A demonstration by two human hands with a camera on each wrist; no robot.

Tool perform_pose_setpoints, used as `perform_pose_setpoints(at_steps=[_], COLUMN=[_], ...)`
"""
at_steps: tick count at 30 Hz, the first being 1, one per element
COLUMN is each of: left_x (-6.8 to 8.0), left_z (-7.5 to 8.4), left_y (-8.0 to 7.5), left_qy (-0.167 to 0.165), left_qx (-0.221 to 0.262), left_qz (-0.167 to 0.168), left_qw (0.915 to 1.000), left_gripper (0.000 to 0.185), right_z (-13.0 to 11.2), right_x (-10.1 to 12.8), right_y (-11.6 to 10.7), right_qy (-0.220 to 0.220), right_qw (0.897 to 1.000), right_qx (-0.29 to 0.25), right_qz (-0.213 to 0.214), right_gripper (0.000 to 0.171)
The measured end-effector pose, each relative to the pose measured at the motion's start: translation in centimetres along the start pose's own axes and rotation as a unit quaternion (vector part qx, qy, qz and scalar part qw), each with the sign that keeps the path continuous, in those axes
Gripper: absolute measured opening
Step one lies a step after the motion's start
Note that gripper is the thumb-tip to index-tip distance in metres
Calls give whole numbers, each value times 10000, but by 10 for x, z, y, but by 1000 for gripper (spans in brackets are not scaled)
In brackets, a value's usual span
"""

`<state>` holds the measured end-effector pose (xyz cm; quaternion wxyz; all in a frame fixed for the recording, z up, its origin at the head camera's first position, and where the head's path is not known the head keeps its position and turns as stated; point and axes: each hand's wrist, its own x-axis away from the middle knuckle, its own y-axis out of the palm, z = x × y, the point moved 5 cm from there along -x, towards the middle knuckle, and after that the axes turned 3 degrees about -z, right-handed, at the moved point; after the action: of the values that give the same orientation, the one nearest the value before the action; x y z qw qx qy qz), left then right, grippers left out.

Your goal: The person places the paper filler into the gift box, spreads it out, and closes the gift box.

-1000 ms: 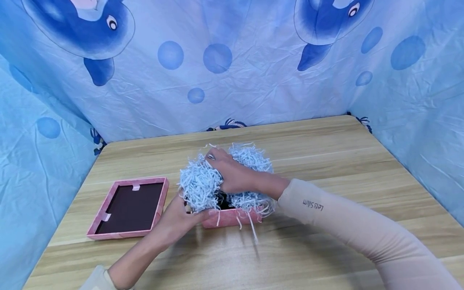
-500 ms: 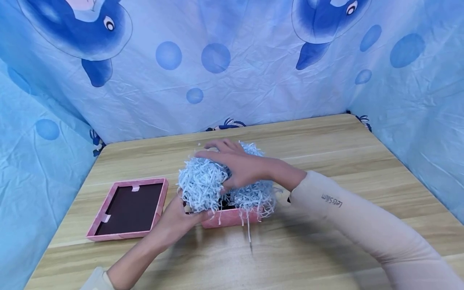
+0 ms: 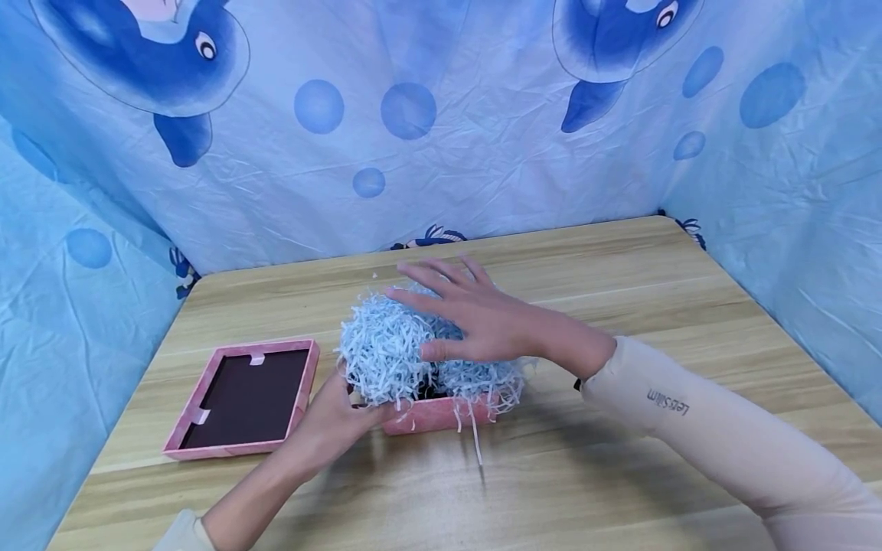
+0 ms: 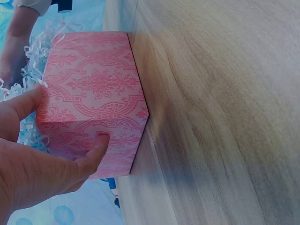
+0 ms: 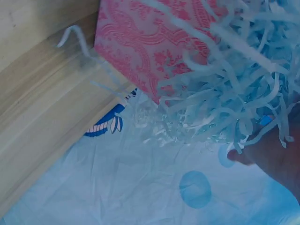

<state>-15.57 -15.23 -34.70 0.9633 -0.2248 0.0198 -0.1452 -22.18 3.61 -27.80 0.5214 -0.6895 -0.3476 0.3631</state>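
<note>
A pink patterned box (image 3: 441, 414) stands on the table, heaped with light-blue shredded paper (image 3: 386, 348) that spills over its rim. A dark gap shows in the middle of the heap. My left hand (image 3: 342, 409) grips the box's near left corner; in the left wrist view, its thumb is at the rim and a bent finger presses the side wall (image 4: 89, 79). My right hand (image 3: 475, 314) hovers over the paper with fingers spread and holds nothing. In the right wrist view, part of the right hand (image 5: 276, 152) shows beside the paper strands (image 5: 225, 89).
Left of the box lies its pink lid (image 3: 310, 383), inside up, with a dark lining and white tabs. The wooden table (image 3: 620, 306) ends at a blue cloth backdrop (image 3: 482, 176) printed with dolphins. One paper strand (image 3: 477, 440) hangs down the box's front.
My right hand has let go of the shredded paper, lifted and moved right, its fingers spreading. My left hand has stayed at the box's corner.
</note>
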Motion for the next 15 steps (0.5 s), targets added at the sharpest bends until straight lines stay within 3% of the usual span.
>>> perform_pose_setpoints(at_steps=[6, 10, 15], left_x=[0, -1, -1], left_z=[0, 0, 0], left_y=[0, 0, 0], left_qy=[21, 79, 68], left_qx=[71, 68, 27], left_qz=[-29, -16, -7], left_qw=[10000, 9999, 10000], left_gripper=[78, 76, 76], right_z=[-1, -2, -4], right_x=[6, 6, 2], right_y=[10, 20, 33], right_qy=[148, 193, 205], right_qw=[9985, 9987, 9982], right_qx=[520, 368, 166], right_qz=[-126, -289, -532], right_gripper=[77, 82, 72])
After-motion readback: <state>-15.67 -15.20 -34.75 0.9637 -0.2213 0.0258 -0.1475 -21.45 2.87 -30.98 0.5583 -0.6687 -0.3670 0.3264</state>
